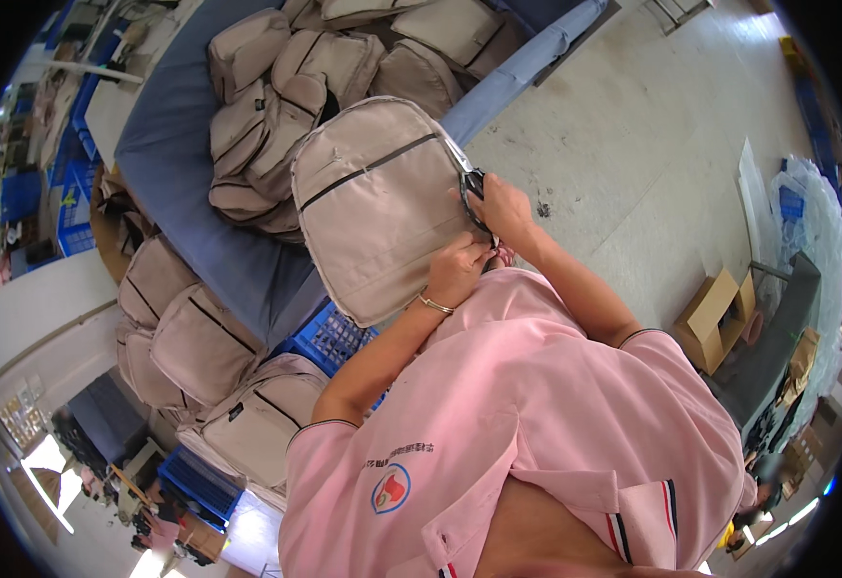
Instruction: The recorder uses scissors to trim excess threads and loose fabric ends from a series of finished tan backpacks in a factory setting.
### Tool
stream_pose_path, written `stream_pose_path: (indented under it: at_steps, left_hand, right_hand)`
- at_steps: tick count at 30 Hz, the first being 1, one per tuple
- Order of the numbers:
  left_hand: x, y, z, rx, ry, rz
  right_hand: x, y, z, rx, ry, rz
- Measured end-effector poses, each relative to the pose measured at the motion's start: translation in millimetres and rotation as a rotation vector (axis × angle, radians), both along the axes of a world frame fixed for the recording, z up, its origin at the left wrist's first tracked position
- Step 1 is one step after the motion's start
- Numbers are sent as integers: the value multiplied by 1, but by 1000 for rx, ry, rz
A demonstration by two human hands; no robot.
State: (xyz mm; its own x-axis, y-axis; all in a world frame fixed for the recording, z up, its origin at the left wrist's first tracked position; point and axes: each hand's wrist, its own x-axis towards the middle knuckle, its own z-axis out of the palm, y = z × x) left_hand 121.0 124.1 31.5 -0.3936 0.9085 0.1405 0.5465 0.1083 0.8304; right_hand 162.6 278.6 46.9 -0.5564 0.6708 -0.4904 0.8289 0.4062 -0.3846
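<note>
A beige backpack (373, 217) with a dark zipper across its upper front is in front of me, its rounded top pointing away. At its lower right corner, my left hand (457, 270) is closed, the fingers pinching the bag's edge. Black-handled scissors (475, 183) are in my right hand (505, 210), whose fingers wrap round the handles. Their metal blades lie along the bag's right edge, close to the zipper's end. What the blades touch there is too small to tell. The backpack's underside is hidden.
Beyond the backpack, a blue fabric-lined bin (175, 144) holds a heap of similar beige bags (334, 67). More beige backpacks (204, 342) are stacked at left beside a blue plastic crate (329, 337). An open cardboard box (714, 318) stands on the floor at right, near clear plastic sheeting (816, 231).
</note>
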Motion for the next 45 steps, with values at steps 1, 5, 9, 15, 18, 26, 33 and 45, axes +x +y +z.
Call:
stream_pose_path:
  at_steps: [1, 5, 9, 15, 18, 26, 33, 45]
  left_hand:
    - [0, -1, 2, -32, 10, -7]
    - [1, -5, 2, -37, 24, 2]
    - [3, -16, 5, -21, 39, 37]
    - [-6, -76, 41, 50, 364, 761]
    - [-4, -115, 17, 93, 78, 1262]
    - [1, -159, -6, -183, -53, 1706]
    - [-28, -144, -11, 486, -541, 1475]
    - [-89, -149, -26, 411, -377, 1441]
  right_hand:
    - [0, 0, -3, -2, 5, 17]
    - [-6, 3, -8, 71, 182, -77]
    - [-29, 16, -23, 87, 433, -52]
    - [-32, 29, -51, -39, 576, -127]
    - [-26, 21, -58, -64, 599, -125]
    - [13, -5, -88, -222, 604, -161]
    - [22, 0, -122, -295, 566, -154]
    - [7, -22, -98, -691, 628, -286]
